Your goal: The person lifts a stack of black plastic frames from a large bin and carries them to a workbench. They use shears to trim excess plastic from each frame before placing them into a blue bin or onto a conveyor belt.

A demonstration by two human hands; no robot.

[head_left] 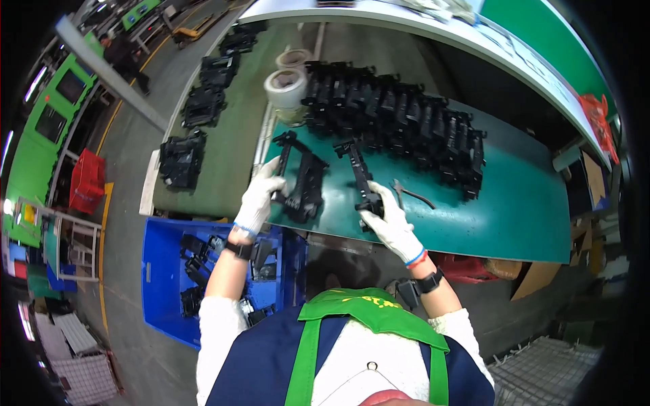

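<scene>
Both of my hands wear white gloves above the green work surface (pixel 501 223). My left hand (pixel 259 194) is closed on the left edge of a black moulded plastic frame (pixel 307 186), which stands tilted at the table's near left. In my right hand (pixel 393 220), fingers and thumb grip the lower end of a narrow black plastic part (pixel 357 169), its far end pointing away from me. A gap separates the two parts. Just right of my right hand lies a pair of cutting pliers (pixel 399 193) with dark handles.
Behind my hands stands a long row of black plastic assemblies (pixel 399 118). Tape rolls (pixel 286 88) are stacked at its left end. More black assemblies (pixel 183 160) lie along the conveyor belt (pixel 227 159). A blue bin (pixel 157 271) with black parts stands below left. A shelf (pixel 501 57) overhangs the table.
</scene>
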